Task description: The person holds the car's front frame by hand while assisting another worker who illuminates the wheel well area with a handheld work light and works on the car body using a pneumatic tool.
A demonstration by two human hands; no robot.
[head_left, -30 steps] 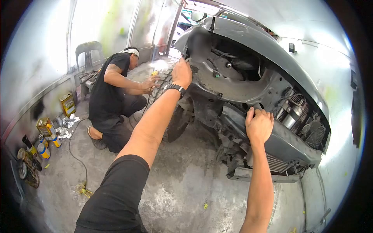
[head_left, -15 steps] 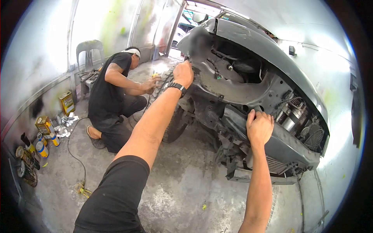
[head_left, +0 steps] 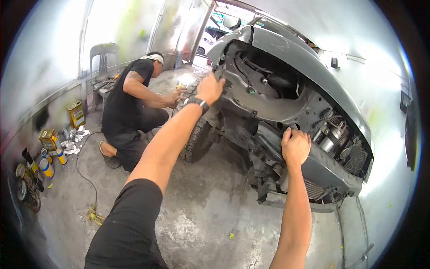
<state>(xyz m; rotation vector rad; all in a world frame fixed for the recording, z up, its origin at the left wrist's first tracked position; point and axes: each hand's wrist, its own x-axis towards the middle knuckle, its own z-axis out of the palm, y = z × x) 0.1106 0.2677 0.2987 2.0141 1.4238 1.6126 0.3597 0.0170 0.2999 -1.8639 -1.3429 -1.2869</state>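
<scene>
A grey car body (head_left: 286,40) with its front panels off fills the right half of the view. My left hand (head_left: 209,88), with a dark watch on its wrist, is raised beside the front wheel arch, above the knobbly tyre (head_left: 195,143). Its fingers are bent; a small dark patch shows at their tips, but whether they hold it or only touch the arch edge cannot be made out. My right hand (head_left: 296,147) leans on the grey front beam (head_left: 329,166), its fingers curled over the upper edge. The fingertips there are hidden.
A person in black (head_left: 130,98) crouches at left, both hands by the tyre. Cans (head_left: 49,140) and crumpled paper (head_left: 74,141) lie along the left wall. A cable (head_left: 89,179) crosses the concrete floor. A plastic chair (head_left: 104,58) holding tools stands behind.
My left hand has dropped slightly and shifted left near the wheel arch, its thumb side now more visible. My right hand stays on the beam. The view has shifted a little.
</scene>
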